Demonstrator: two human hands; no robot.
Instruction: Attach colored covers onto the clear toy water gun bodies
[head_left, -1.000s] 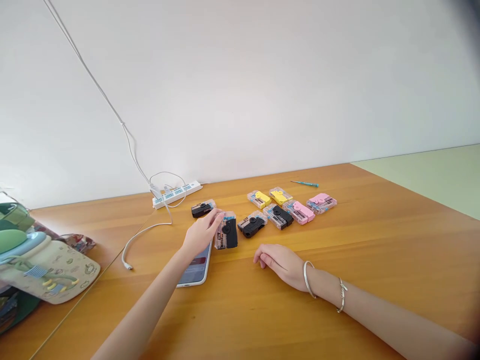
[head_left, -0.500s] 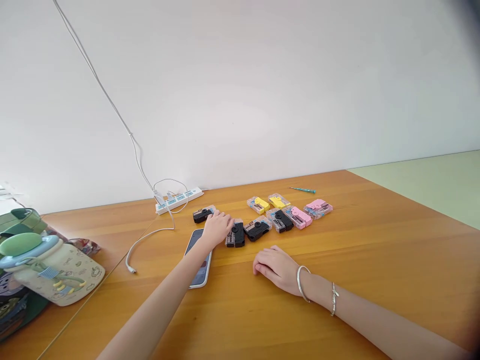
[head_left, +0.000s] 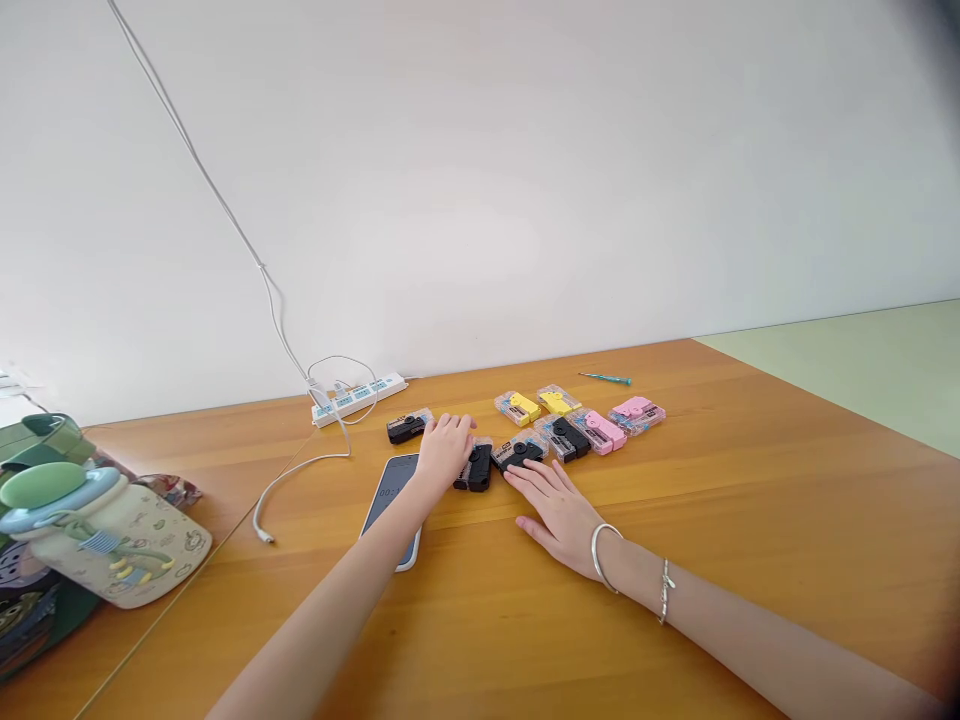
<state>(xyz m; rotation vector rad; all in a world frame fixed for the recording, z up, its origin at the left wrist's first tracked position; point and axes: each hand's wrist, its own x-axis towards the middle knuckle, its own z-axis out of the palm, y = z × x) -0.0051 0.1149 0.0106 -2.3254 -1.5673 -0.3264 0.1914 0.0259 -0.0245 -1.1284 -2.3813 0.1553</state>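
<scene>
My left hand [head_left: 448, 447] reaches over the phone [head_left: 409, 555], its slightly bent fingers ending between two small clear-and-black plastic cases. One black case [head_left: 407, 428] lies just left of its fingertips; another black case [head_left: 475, 468] is on its right, partly behind the hand. Whether the hand touches either is hard to tell. Fingers stretched out, my right hand [head_left: 559, 510] has its fingertips at the near edge of a third black case [head_left: 519, 452]. Neither hand grips anything. Beyond lie one more black case [head_left: 567, 438], pink cases [head_left: 602, 432] and yellow cases [head_left: 522, 408].
A white power strip [head_left: 360, 398] with cables stands by the wall, and a loose cable end [head_left: 264, 535] lies on the wooden table [head_left: 712, 500]. At far left are a cream bottle [head_left: 142, 540] and a green bag [head_left: 52, 435]. A teal screwdriver [head_left: 616, 379] lies at the back.
My right hand has moved forward and uncurled its fingers, reaching a black case. My left hand has shifted slightly right and raised its fingers. The phone screen now shows large digits.
</scene>
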